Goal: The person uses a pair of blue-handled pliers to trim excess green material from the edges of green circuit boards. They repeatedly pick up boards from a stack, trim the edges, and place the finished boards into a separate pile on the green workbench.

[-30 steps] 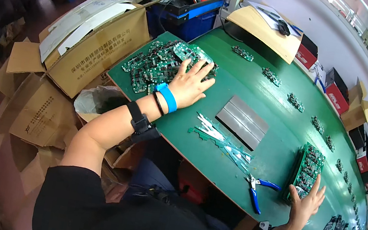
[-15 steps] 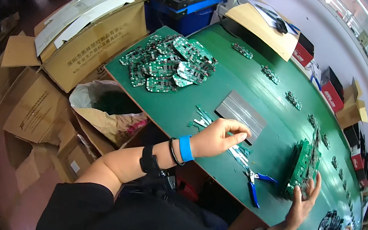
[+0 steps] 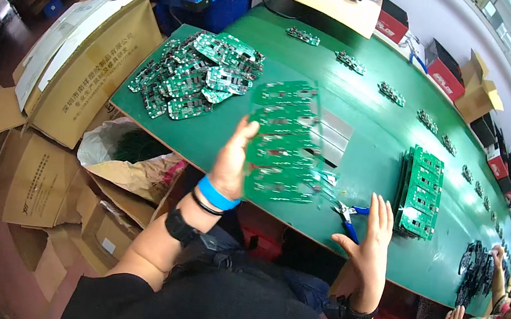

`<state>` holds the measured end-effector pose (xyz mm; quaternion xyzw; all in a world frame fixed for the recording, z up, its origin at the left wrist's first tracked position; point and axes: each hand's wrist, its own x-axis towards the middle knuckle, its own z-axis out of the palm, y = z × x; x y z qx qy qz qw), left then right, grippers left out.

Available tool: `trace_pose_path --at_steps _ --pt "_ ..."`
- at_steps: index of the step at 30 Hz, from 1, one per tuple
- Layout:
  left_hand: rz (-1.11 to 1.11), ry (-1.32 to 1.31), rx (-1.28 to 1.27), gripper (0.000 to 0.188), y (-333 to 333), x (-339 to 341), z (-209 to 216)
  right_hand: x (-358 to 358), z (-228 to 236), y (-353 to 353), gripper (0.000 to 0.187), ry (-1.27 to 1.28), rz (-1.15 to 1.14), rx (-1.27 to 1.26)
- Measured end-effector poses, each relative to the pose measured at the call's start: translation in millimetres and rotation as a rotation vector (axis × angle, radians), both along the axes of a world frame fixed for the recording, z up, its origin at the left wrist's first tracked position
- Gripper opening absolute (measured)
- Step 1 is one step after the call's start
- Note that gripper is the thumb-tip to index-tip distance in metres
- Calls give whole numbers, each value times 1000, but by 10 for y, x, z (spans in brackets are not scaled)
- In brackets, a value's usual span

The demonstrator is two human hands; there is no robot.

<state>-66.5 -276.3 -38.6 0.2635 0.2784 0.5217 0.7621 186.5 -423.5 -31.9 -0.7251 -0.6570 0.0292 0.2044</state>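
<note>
A green circuit board panel (image 3: 283, 157), made of several joined boards and slightly blurred, is gripped at its left edge by my left hand (image 3: 233, 159). It is held up over the table's near edge, partly covering a grey metal plate (image 3: 335, 136). My right hand (image 3: 372, 236) is open, fingers stretched out and thumb apart, with nothing in it. Beside it lie blue-handled cutting pliers (image 3: 348, 221). A stack of like green panels (image 3: 421, 194) stands on the table right of that hand. Thin green offcut strips (image 3: 325, 181) lie by the metal plate, partly hidden by the panel.
A heap of separate circuit boards (image 3: 199, 72) covers the table's left end. Small board piles (image 3: 391, 93) run in a line along the far side. Cardboard boxes (image 3: 90, 78) and a lined bag (image 3: 128, 155) stand at the left. Another person's hand (image 3: 497, 255) is near black parts (image 3: 475, 270).
A panel is now in my left hand, which was empty before. My right hand has left the panel stack and moved left, opening. The whole view has shifted.
</note>
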Motion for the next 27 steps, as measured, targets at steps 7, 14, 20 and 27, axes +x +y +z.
trace_pose_path --at_steps 7,14,20,27 --pt "-271 -315 -180 42 145 -289 -319 42 -204 -161 56 -130 -31 39" --pt "-425 -378 -151 48 -59 -139 -164 82 -22 -35 44 853 -40 119" --pt "-421 -174 54 46 -233 -114 -149 -345 361 478 61 84 179 300" --pt "-396 -3 144 52 -337 -184 -12 -559 414 661 64 -112 159 364"
